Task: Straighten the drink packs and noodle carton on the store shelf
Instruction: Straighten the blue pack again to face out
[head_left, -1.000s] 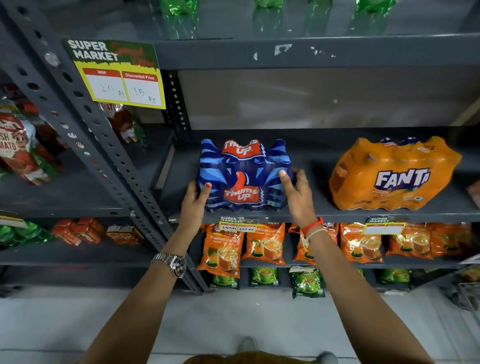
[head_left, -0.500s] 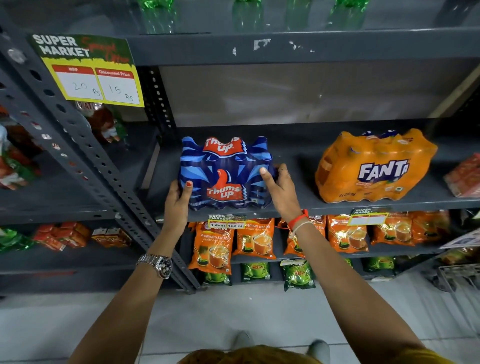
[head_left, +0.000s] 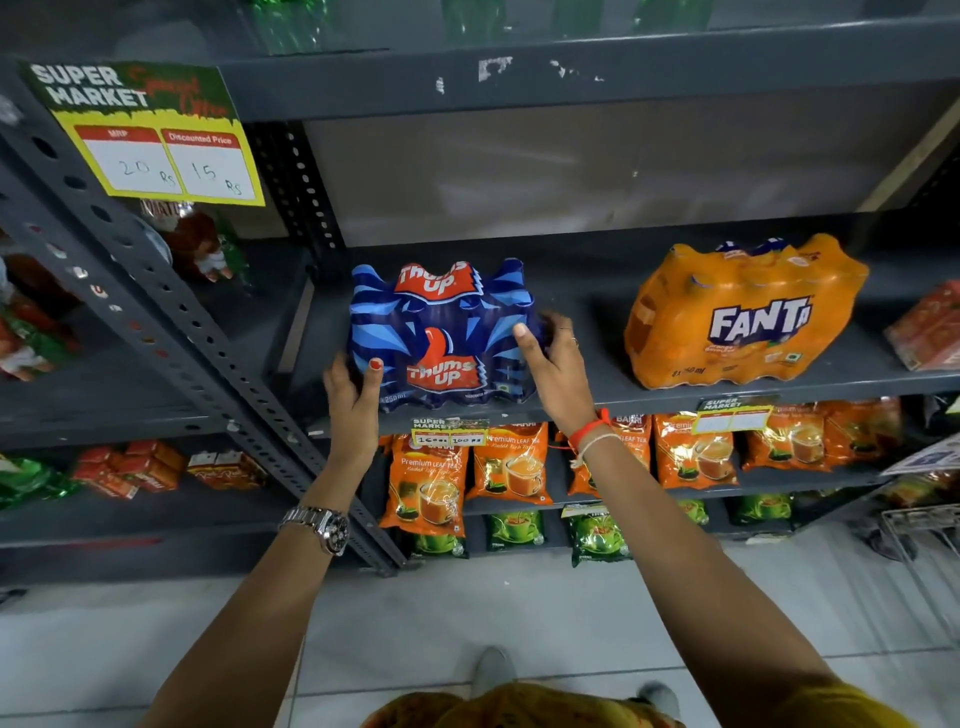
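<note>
A blue Thums Up drink pack (head_left: 441, 332) stands on the grey shelf (head_left: 597, 379) near its front edge, label facing me. My left hand (head_left: 353, 400) grips its lower left corner and my right hand (head_left: 556, 369) grips its right side. An orange Fanta drink pack (head_left: 743, 312) sits further right on the same shelf, slightly turned. At the far right edge a red carton (head_left: 930, 327) lies tilted, partly cut off by the frame.
A slanted perforated steel upright (head_left: 171, 332) stands left of the pack. Orange tea pouches (head_left: 431, 473) and green pouches (head_left: 597, 535) fill the lower shelves. A yellow price sign (head_left: 150, 135) hangs upper left. A wire basket (head_left: 924, 535) stands at lower right.
Both hands stay on the Thums Up pack, which sits squarer to the shelf front. My view has swung right, bringing the red carton into sight.
</note>
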